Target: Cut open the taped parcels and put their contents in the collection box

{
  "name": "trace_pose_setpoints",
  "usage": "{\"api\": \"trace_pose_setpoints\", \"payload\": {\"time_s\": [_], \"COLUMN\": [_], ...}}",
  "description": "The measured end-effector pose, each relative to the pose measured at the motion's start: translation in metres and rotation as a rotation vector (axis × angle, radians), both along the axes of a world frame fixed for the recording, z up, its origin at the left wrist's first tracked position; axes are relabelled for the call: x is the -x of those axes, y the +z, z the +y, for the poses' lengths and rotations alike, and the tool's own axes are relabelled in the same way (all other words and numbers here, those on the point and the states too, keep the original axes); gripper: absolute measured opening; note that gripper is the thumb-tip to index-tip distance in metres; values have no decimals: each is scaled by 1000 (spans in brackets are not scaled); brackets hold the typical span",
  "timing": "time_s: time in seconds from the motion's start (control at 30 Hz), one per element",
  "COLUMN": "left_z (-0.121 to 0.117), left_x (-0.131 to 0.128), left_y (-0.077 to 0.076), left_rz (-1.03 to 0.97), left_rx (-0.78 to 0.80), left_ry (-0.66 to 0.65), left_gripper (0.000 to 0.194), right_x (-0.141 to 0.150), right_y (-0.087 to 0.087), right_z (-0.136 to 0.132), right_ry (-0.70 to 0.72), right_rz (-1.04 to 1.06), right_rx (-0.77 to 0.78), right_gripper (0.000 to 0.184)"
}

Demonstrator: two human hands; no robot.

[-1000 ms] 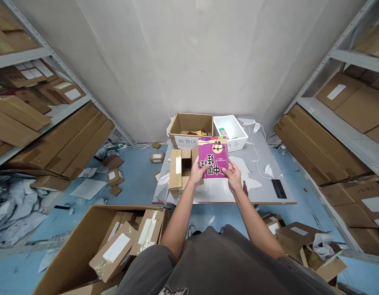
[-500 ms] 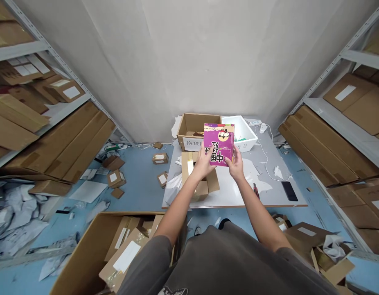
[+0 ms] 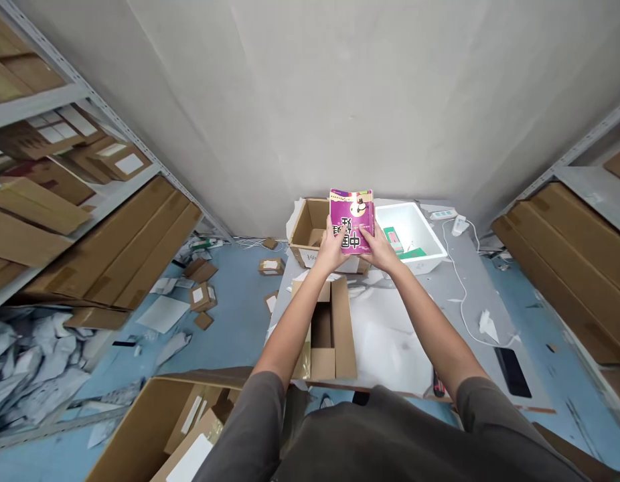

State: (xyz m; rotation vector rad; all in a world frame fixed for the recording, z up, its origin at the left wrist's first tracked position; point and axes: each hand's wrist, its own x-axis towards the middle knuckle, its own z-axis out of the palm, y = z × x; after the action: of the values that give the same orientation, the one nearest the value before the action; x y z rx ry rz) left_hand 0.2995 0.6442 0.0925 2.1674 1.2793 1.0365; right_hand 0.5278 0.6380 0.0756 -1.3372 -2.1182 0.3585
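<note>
A purple book (image 3: 351,224) with large dark characters and a cartoon face on its cover is held up in front of me. My left hand (image 3: 332,249) grips its left side, fingers closed round the edge. On the opposite side my right hand (image 3: 381,249) holds it too, thumb on the cover. Behind and below the book stands an open cardboard box (image 3: 300,234) with a white label, partly hidden by the book and hands. To the right is a white plastic bin (image 3: 430,258) with green items inside. An open carton (image 3: 345,328) lies nearer on the table.
The grey table (image 3: 495,314) also bears a phone (image 3: 512,371), a power strip (image 3: 443,214) and a red cutter (image 3: 438,385). A big carton (image 3: 134,428) of boxes stands at lower left. Shelves (image 3: 114,201) flank both sides. Small boxes (image 3: 271,266) lie on the floor.
Both hands have carried the book farther forward, over the labelled cardboard box. My view has moved closer to the table, and the open carton now shows more of its inside.
</note>
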Motion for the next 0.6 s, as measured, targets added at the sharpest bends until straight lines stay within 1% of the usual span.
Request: {"api": "trace_pose_setpoints", "payload": {"time_s": [0.07,0.13,0.2,0.27,0.33,0.43,0.53,0.6], "left_z": [30,55,72,80,80,74,61,49], "left_x": [-6,-10,-8,-3,4,16,28,40], "left_y": [-6,-12,-17,-23,-28,-36,-41,-42], "left_rz": [34,60,72,70,59,56,85,123], "left_rx": [36,77,107,128,146,178,218,235], "left_ry": [35,61,74,87,119,171,196,207], "left_gripper": [106,108,106,100,91,81,76,73], "right_x": [-5,-10,-16,-22,-28,-32,-31,-28], "right_y": [-13,-25,-36,-45,-52,-57,-56,-52], "right_z": [36,65,85,96,98,91,76,63], "right_ry": [1,-36,-80,-93,-82,-67,-71,-85], "right_rz": [17,34,49,51,46,43,29,13], "right_rx": [31,75,115,138,142,125,118,121], "right_gripper": [98,102,106,104,99,95,91,87]}}
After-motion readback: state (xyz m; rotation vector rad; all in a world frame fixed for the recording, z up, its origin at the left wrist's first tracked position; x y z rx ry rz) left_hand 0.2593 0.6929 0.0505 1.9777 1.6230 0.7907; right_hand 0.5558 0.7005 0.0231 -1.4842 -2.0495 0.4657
